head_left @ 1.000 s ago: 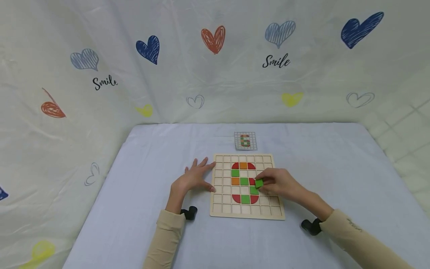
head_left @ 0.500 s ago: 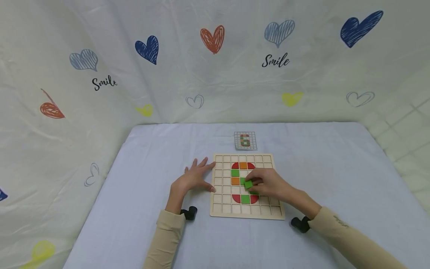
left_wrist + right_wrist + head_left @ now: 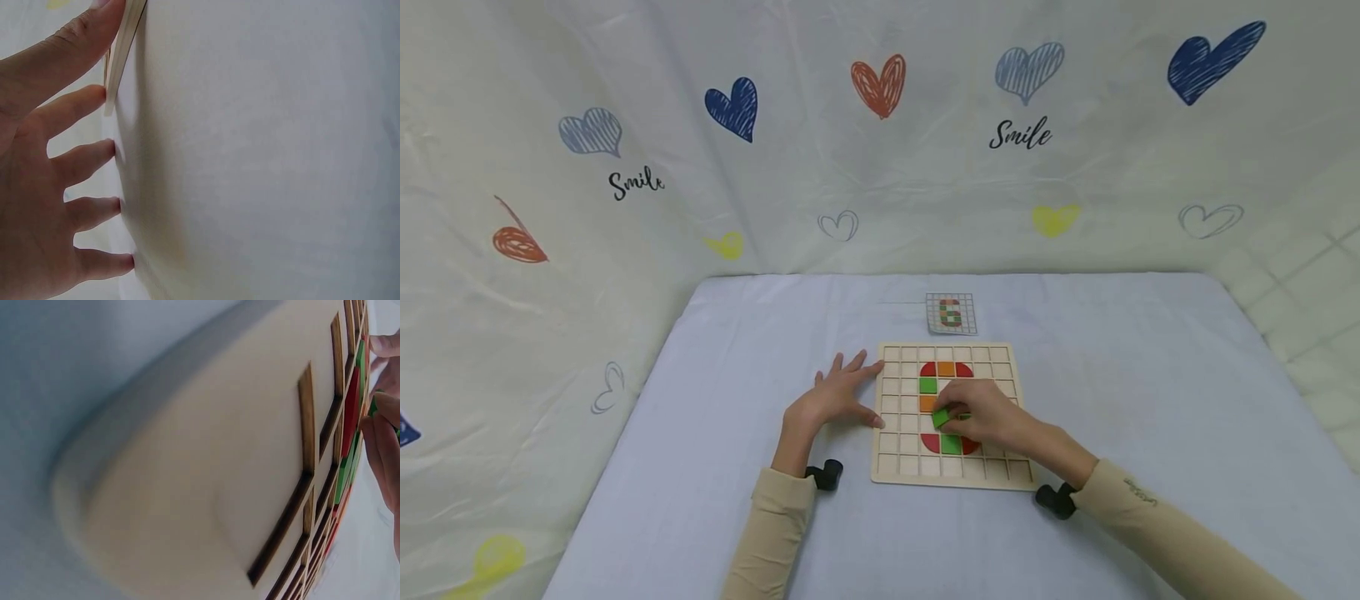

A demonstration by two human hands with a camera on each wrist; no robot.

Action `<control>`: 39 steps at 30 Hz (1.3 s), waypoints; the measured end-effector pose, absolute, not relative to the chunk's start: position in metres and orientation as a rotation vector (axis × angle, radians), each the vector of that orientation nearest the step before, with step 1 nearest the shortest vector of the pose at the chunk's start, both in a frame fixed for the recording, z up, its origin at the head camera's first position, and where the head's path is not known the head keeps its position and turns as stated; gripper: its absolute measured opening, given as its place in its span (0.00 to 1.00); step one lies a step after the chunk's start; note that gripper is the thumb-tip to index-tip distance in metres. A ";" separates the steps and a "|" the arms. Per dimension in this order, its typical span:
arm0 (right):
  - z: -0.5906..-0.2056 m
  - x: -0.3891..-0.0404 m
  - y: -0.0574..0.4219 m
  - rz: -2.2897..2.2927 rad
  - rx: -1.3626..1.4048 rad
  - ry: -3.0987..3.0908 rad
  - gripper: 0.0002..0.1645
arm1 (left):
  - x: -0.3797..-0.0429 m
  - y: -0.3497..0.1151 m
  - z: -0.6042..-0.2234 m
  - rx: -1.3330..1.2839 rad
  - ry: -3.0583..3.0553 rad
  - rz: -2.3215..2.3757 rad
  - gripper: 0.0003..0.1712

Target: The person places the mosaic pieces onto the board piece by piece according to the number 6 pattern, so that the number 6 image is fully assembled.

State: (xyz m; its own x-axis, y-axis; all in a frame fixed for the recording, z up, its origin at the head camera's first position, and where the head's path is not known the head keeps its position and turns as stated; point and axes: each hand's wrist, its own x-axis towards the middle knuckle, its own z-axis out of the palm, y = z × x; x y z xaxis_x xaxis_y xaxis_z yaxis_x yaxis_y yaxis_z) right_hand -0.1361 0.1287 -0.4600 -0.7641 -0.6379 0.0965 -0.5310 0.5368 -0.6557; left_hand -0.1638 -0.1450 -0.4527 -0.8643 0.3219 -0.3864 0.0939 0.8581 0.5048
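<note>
A square wooden grid board (image 3: 902, 473) lies flat on the table, with red, orange and green pieces set in its cells. My right hand (image 3: 988, 410) pinches a green square block (image 3: 940, 418) between thumb and fingers, low over the pattern's left column. The block sits between an orange square (image 3: 927, 403) and a red rounded piece (image 3: 930, 442) in the head view. Part of the pattern is hidden under this hand. My left hand (image 3: 831, 402) has its fingers spread, thumb and index finger at the board's left edge; the left wrist view shows the splayed fingers (image 3: 81, 162).
Behind the board lies a small gridded card (image 3: 951, 314) printed with a figure in red, orange and green. A white cloth (image 3: 760, 333) covers the table. Behind it hangs a pale curtain (image 3: 790, 167) with hearts on it.
My right hand has moved left across the board with the green block, from the pattern's right side to its left column. The left hand has stayed at the board's edge.
</note>
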 end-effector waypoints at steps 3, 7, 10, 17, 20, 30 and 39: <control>-0.461 -0.136 0.126 -1.033 -1.035 2.613 0.09 | -0.164 -0.144 -0.454 0.311 2.567 0.659 0.58; -0.460 -0.135 0.123 -1.037 -1.043 2.602 0.08 | -0.165 -0.144 -0.455 0.312 2.564 0.655 0.58; -0.460 -0.134 0.122 -1.046 -1.067 2.597 0.08 | -0.165 -0.144 -0.455 0.314 2.563 0.654 0.58; -0.460 -0.134 0.124 -1.038 -1.084 2.589 0.09 | -0.165 -0.146 -0.455 0.319 2.572 0.648 0.59; -0.461 -0.135 0.124 -1.031 -1.087 2.581 0.09 | -0.165 -0.147 -0.455 0.322 2.574 0.650 0.58; -0.463 -0.137 0.124 -1.016 -1.168 2.603 0.10 | -0.165 -0.147 -0.454 0.319 2.562 0.671 0.59; -0.463 -0.137 0.122 -1.034 -1.134 2.574 0.10 | -0.165 -0.147 -0.454 0.322 2.560 0.684 0.58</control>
